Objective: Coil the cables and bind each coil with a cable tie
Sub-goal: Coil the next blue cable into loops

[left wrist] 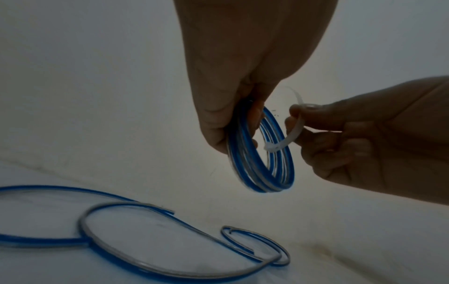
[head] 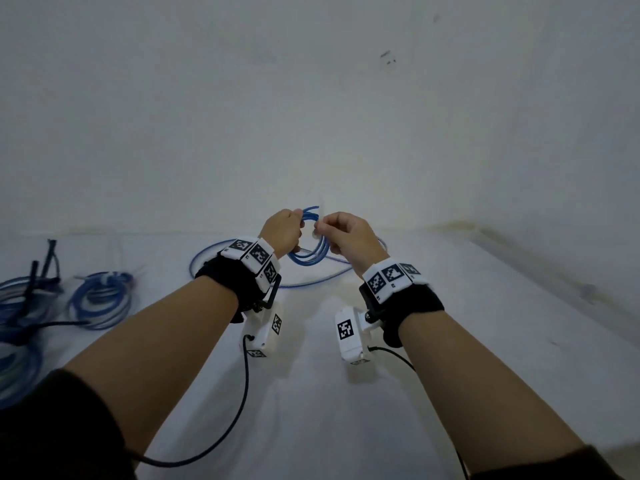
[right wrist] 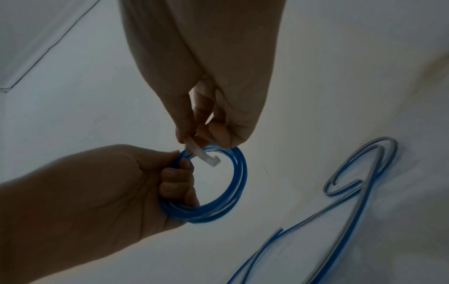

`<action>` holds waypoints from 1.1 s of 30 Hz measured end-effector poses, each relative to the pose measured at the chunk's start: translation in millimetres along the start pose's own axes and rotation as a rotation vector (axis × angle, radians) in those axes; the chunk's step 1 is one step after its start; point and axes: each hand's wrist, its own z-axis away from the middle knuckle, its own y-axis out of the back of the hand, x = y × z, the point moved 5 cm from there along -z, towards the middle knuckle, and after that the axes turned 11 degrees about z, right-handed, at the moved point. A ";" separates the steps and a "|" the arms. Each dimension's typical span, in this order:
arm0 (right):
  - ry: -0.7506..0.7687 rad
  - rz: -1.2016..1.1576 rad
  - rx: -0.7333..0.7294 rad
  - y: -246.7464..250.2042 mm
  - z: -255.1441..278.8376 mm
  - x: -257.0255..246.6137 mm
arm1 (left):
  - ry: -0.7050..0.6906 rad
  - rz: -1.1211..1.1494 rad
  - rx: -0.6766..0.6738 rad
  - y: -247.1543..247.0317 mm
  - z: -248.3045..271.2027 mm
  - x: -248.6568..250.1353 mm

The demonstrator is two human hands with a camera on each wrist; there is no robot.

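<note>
Coil (left wrist: 261, 155) of blue cable hangs in the air above the white surface (head: 450, 341), with the left hand (left wrist: 233, 80) closed round one side of it. The right hand (right wrist: 213, 107) pinches a white tie (left wrist: 289, 134) between thumb and fingers, its head poking into the coil's opening. The tie is not yet looped shut.

Risks, as I judge them: the turns sit loosely, so a slack left grip could let them spring apart before the tie closes. The tie could catch only some of the turns. Its tail is thin and could slip from the pinch.

A loose cable (left wrist: 145, 247) lies on the surface below, and coils (head: 100, 299) lie to the left. Whether those are all tied is hard to make out. The tie's tail end is blurred, and the left fingers hide part of the coil.
</note>
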 end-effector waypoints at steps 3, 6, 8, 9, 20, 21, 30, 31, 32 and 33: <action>0.044 -0.023 0.024 -17.9 -5.5 -7.6 | 0.032 -0.003 -0.012 23.6 4.6 -0.6; 0.089 -0.101 -0.010 -33.9 -7.7 -16.6 | 0.052 0.018 -0.028 42.4 10.4 -0.6; 0.103 -0.129 -0.052 -45.3 -8.9 -22.7 | 0.064 0.024 -0.031 53.8 13.5 -1.2; 0.103 -0.145 -0.075 -50.5 -9.4 -25.3 | 0.069 0.029 -0.033 58.6 14.8 -1.3; 0.212 -0.067 -0.132 -86.9 -12.5 -42.4 | -0.007 -0.205 0.014 100.2 22.3 0.9; 0.213 -0.071 -0.132 -89.3 -12.6 -42.0 | -0.015 -0.201 0.011 101.7 22.5 1.3; 0.179 -0.131 -0.147 -100.0 -7.3 -50.5 | -0.088 -0.218 0.034 115.1 22.6 7.5; 0.180 -0.135 -0.142 -98.8 -6.8 -53.1 | -0.101 -0.230 0.040 115.6 22.8 8.1; 0.183 -0.141 -0.129 -97.1 -6.9 -54.8 | -0.117 -0.233 0.057 116.8 22.8 8.4; 0.184 -0.150 -0.118 -96.0 -6.9 -56.5 | -0.129 -0.220 0.081 118.4 22.5 7.8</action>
